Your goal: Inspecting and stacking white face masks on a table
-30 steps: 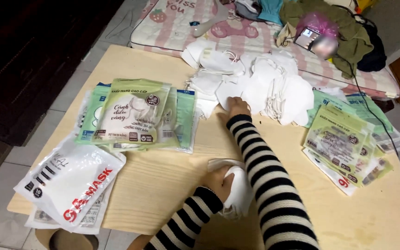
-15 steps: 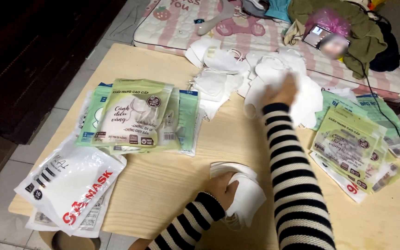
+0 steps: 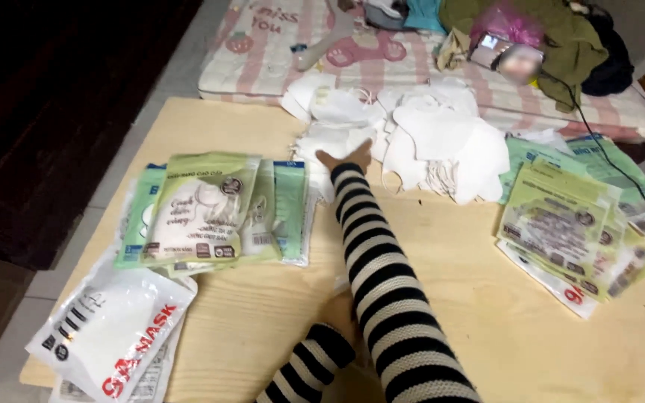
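Reaching across the pale wooden table [image 3: 457, 298], the person's right hand [image 3: 346, 158] lies flat on the near edge of the loose pile of white face masks [image 3: 419, 138], fingers spread and closed on nothing that shows.

Nearest the camera, the left hand [image 3: 343, 310] is almost wholly hidden behind the right striped sleeve [image 3: 390, 298]; whether it is open or grips anything cannot be told.

Left of that sleeve sits a white mask pouch with red lettering [image 3: 113, 336], and beyond it a fanned stack of green mask packets [image 3: 210, 209], just beside the pile. Right of the pile lies a second stack of green packets [image 3: 572, 224]. Beyond the table's far edge is a pink striped mattress [image 3: 382, 52] heaped with clothes [image 3: 554, 33].

The step in hand looks like fetching one mask from the pile. That calls for pinching a single mask free without dragging its neighbours or their tangled ear loops along.
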